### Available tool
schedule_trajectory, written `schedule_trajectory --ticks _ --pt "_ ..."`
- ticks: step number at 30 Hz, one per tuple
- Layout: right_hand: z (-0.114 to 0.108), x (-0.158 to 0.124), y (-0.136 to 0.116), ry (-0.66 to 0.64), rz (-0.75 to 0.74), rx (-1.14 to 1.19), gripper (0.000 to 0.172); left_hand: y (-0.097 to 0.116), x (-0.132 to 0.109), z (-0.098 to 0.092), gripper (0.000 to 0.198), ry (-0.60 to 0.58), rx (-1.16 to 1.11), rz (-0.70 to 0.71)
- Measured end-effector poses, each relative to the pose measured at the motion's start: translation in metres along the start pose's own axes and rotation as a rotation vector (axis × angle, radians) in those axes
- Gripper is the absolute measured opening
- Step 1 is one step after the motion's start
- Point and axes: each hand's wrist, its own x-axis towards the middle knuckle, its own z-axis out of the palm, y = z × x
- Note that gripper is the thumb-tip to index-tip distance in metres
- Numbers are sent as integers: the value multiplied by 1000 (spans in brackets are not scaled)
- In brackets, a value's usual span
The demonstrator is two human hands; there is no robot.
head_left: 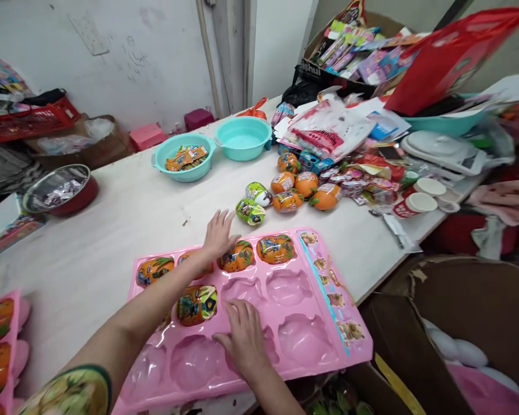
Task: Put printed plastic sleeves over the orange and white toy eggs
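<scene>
A pink plastic tray (315, 340) with egg-shaped hollows lies at the near edge of the table. Several orange toy eggs (275, 248) sit in its far row and one (196, 304) in the middle row. My left hand (218, 233) reaches across the far rim, fingers spread, resting by an egg (239, 257). My right hand (244, 335) lies flat, fingers apart, on the tray's empty hollows. Loose orange eggs (305, 190) and two green ones (251, 211) lie on the table beyond.
Two teal bowls (184, 157) (243, 137) stand at the back, one holding packets. A metal bowl (60, 189) sits far left. Packets, cups (417, 204) and a cardboard box (350, 49) crowd the right. An open carton (458, 323) stands below right; another filled tray (0, 346) lies left.
</scene>
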Motion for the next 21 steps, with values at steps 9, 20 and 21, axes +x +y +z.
schedule_trajectory --ticks 9,20,21 --pt "-30 -30 74 78 171 -239 104 22 122 23 88 -324 92 233" --pt "-33 -7 74 -64 257 -302 49 60 -78 -35 59 -316 -207 444" --pt "-33 -7 74 -63 261 -297 45 67 -95 -24 53 -310 -164 409"
